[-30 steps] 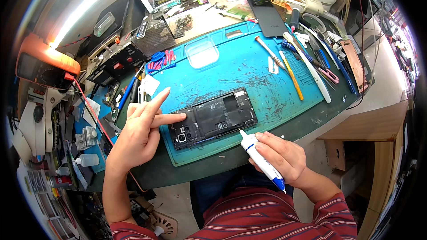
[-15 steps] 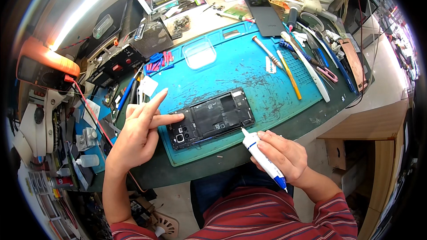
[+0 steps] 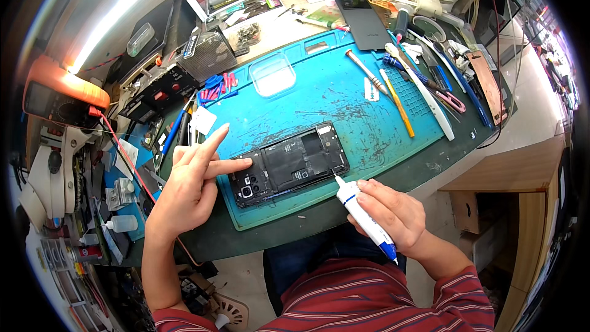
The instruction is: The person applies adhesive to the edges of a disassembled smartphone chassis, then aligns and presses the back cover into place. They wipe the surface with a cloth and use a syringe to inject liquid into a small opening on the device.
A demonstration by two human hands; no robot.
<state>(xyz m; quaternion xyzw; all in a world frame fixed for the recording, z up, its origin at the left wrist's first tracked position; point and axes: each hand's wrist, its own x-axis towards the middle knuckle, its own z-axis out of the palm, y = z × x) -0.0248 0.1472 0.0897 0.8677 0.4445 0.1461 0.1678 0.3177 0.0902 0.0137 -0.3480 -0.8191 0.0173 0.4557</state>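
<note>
An opened black smartphone (image 3: 289, 163) lies at a slant near the front of the blue-green work mat (image 3: 289, 110), its inner side with camera lenses facing up. My left hand (image 3: 195, 178) rests one outstretched finger on the phone's upper left end, with another finger pointing up and away. Between the fingers of my right hand (image 3: 393, 212) is a white and blue glue tube (image 3: 372, 224). Its thin nozzle tip is at the phone's lower right edge; whether it touches cannot be made out.
Right of the phone lie a yellow-handled tool (image 3: 398, 103), a white spudger (image 3: 424, 95) and a razor blade (image 3: 372, 89). A clear plastic tray (image 3: 272, 75) sits farther back, a dark phone back cover (image 3: 362, 23) beyond it. An orange multimeter (image 3: 64, 89) stands at left.
The view has shifted slightly. My left finger stays on the phone, and the glue tube's nozzle remains by nearly the same spot on its edge.
</note>
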